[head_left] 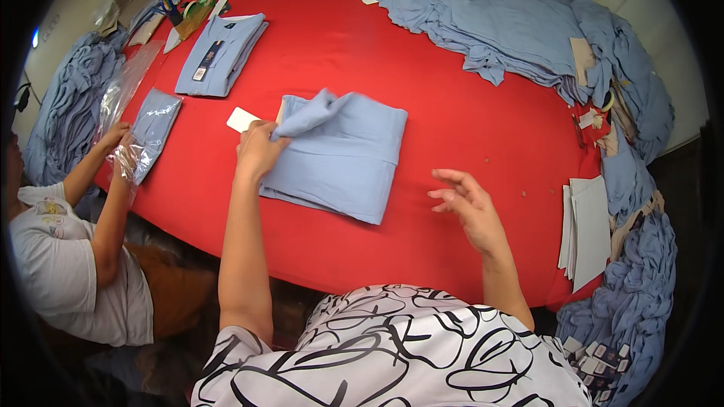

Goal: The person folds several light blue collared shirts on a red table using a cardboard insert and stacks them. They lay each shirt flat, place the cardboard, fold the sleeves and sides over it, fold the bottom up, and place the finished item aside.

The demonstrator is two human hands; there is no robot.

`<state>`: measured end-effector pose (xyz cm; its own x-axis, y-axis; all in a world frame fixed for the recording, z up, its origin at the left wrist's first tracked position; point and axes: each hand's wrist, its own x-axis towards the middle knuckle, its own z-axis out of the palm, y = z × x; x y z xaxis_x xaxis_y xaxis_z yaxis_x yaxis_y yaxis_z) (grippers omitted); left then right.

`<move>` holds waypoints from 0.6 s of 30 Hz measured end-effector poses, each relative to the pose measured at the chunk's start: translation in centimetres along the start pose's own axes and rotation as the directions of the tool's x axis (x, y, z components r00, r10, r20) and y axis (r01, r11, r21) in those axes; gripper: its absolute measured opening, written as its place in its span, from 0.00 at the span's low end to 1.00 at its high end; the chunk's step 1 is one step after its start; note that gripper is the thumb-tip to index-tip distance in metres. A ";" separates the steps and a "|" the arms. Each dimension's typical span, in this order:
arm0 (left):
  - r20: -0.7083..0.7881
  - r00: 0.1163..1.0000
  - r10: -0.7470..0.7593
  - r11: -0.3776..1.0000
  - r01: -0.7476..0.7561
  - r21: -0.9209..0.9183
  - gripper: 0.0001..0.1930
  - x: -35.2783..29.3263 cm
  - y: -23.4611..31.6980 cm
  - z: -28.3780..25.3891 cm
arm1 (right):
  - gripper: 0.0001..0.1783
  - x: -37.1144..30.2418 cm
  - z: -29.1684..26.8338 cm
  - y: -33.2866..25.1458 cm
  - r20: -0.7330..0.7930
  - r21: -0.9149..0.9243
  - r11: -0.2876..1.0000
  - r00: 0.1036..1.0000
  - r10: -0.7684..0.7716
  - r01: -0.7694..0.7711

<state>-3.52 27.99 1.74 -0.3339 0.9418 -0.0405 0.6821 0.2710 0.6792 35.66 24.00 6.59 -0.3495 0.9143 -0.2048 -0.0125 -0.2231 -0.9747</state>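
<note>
A light blue garment (pixel 347 158) lies folded into a rough rectangle on the red-covered table, its upper left part lifted and bunched. My left hand (pixel 260 149) is closed on the garment's left edge. A white card or tag (pixel 241 119) sticks out just beyond my left fingers; whether it is attached cannot be made out. To the right of the garment, my right hand (pixel 469 207) hovers with its fingers apart, touching nothing.
A neatly folded blue garment with a dark tag (pixel 210 60) lies at the far left. Beside me on the left, a co-worker handles a blue garment in a clear bag (pixel 157 124). Blue garments (pixel 483 15) are heaped at the far right. White cards (pixel 587 218) lie at the right edge.
</note>
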 end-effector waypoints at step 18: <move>-0.050 0.999 -0.011 0.987 0.003 -0.159 0.13 -10.0 2.2 6.8 | 0.37 13.2 3.1 2.9 0.089 -0.988 0.097 0.951 -0.297 0.123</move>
<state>5.74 20.56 -1.36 -0.3736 0.9275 -0.0114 0.5687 0.2388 0.7871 28.10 34.38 1.36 -0.4123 0.9052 0.1031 0.8809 0.4250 -0.2083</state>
